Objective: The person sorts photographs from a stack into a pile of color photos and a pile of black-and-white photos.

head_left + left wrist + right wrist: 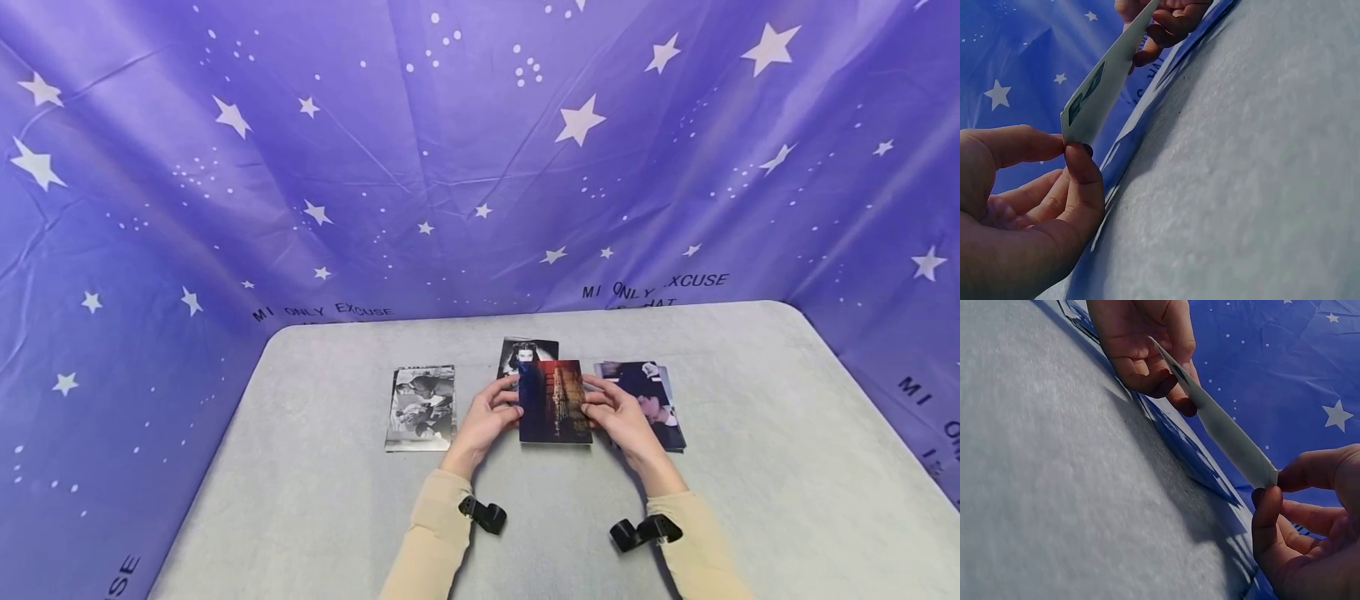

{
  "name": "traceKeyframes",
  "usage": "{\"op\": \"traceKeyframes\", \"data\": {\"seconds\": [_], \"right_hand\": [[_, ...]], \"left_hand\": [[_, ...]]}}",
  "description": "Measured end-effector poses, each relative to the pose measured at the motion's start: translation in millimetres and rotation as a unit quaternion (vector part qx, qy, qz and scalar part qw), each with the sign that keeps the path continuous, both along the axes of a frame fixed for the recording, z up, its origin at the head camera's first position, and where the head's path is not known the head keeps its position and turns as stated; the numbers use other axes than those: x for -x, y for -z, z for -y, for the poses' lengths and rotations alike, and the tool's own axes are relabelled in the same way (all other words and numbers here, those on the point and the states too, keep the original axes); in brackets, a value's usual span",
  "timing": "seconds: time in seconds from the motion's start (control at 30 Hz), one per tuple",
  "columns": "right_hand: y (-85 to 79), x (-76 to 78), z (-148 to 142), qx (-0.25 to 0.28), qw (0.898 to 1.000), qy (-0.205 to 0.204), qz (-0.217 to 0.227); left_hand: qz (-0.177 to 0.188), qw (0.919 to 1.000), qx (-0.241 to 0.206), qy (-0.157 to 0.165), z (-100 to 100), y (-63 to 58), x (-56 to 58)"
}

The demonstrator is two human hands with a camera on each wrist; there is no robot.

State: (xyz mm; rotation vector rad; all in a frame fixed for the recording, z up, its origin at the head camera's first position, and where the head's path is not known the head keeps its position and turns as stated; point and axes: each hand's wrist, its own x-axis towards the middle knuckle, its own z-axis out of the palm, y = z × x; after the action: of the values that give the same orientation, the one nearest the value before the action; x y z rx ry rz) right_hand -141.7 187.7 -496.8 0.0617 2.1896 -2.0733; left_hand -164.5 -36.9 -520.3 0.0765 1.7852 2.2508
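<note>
A photo card (556,403) with a dark blue, red and brown picture is held above the table between both hands. The left hand (487,417) pinches its left edge between thumb and finger; the right hand (618,415) pinches the opposite edge. From the left wrist view, the card's pale back (1100,103) shows a small dark printed patch. In the right wrist view the card (1229,437) is seen nearly edge-on, tilted over the table. Behind it lies a black-and-white portrait card (528,353), partly hidden by the held one.
To the left lies a stack of black-and-white photo cards (422,407). A stack of darker colour cards (651,400) lies at the right, partly behind the right hand. The grey table (315,517) meets a purple star-patterned curtain (450,167) at its back and sides.
</note>
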Motion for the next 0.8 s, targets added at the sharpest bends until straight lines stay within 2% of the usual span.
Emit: {"op": "traceKeyframes", "data": {"seconds": [0.37, 0.8], "right_hand": [[1.1, -3.8, -19, -0.015, 1.0, -0.013, -0.008], [0.0, -9.0, -46, -0.094, 0.995, 0.013, -0.037]], "left_hand": [[-0.003, 1.0, 0.001, 0.008, -18, 0.3, 0.2], [-0.012, 0.9995, 0.023, 0.015, -47, -4.4, -4.1]]}}
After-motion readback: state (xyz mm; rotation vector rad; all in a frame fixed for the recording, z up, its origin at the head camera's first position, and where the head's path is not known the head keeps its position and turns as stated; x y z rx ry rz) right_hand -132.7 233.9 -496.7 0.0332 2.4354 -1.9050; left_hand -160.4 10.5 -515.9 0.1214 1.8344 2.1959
